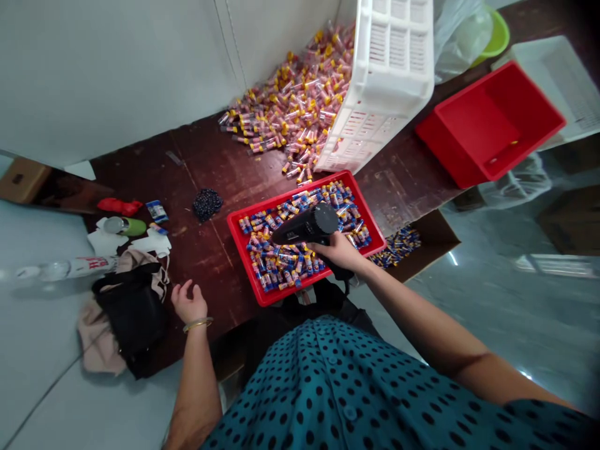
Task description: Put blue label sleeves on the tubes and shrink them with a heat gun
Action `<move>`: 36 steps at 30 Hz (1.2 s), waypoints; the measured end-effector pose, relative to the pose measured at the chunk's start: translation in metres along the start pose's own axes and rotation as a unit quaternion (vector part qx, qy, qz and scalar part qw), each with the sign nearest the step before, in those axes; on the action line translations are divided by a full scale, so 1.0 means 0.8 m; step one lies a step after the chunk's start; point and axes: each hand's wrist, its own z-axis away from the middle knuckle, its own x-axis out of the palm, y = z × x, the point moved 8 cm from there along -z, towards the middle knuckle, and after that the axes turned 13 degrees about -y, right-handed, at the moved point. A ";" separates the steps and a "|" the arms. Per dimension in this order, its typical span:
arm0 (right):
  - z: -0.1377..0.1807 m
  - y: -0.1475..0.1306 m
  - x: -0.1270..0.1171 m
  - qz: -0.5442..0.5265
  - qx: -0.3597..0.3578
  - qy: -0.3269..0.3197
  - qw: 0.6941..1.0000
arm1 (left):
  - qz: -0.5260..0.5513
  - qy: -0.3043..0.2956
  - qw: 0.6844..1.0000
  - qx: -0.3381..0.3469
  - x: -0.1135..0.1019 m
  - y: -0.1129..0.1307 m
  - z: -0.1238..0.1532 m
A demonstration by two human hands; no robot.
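A black hair dryer (300, 226) is in the grip of my right hand (341, 251), its nozzle pointing left over a shallow red tray (244, 255). Small tubes (285, 259) with blue wrapping and yellow ends cover the tray's floor in a loose layer. The dryer's handle is partly hidden by my fingers. At the table's front edge, left of the tray, my left hand (190, 303) holds nothing, with its fingers loosely bent and apart. A bracelet (197, 324) circles that wrist.
A white crate (379, 94) lies tipped beside a heap of clear tubes (295, 100) with yellow caps. Further right stands a deep red bin (497, 119). Below the table edge, a cardboard box (431, 250) holds more blue tubes. A black bag (131, 312) and green cup (126, 226) are left.
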 end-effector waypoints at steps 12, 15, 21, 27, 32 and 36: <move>0.010 -0.006 0.061 0.001 -0.021 -0.049 0.999 | -0.003 -0.006 1.000 0.017 0.010 -0.002 -0.006; -0.004 -0.011 0.061 0.008 -0.019 -0.046 0.999 | -0.003 -0.014 1.000 0.021 0.013 0.000 -0.005; 0.004 -0.003 0.070 0.005 -0.033 -0.084 0.996 | -0.011 -0.023 1.000 0.015 0.010 -0.005 -0.002; -0.021 0.006 0.080 -0.003 -0.024 -0.071 0.997 | -0.011 -0.033 0.999 0.007 0.008 -0.002 -0.001; -0.056 0.026 0.004 -0.059 0.009 0.128 0.990 | -0.006 -0.054 0.998 0.032 0.022 0.024 -0.003; -0.017 0.062 -0.112 -0.073 0.042 0.279 0.957 | -0.024 -0.075 0.996 0.052 0.037 0.032 -0.006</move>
